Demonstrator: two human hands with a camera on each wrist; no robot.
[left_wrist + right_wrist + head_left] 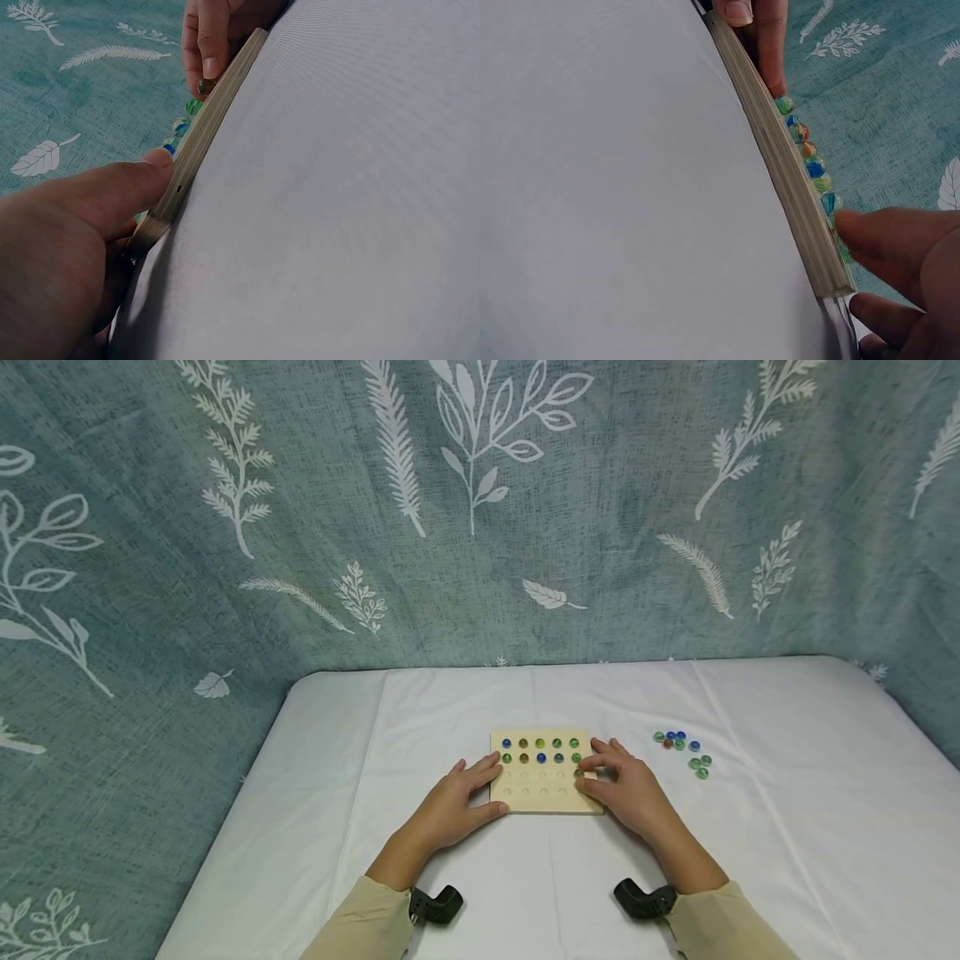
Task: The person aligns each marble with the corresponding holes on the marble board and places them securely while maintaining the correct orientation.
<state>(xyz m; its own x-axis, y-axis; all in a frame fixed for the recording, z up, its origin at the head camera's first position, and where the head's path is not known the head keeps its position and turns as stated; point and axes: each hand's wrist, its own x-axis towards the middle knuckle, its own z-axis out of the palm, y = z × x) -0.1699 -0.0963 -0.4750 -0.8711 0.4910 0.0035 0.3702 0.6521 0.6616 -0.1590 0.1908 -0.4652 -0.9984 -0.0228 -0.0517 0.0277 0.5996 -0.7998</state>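
Marbles [541, 758] fill the far two rows of the wooden board [534, 783] on your white tablecloth [315, 827], your left hand [450, 806] gripping its left side between thumb and fingers, your right hand [632, 789] pinching an amber marble [578, 772] narrowly at the third row's right end, left of loose marbles [695, 746].
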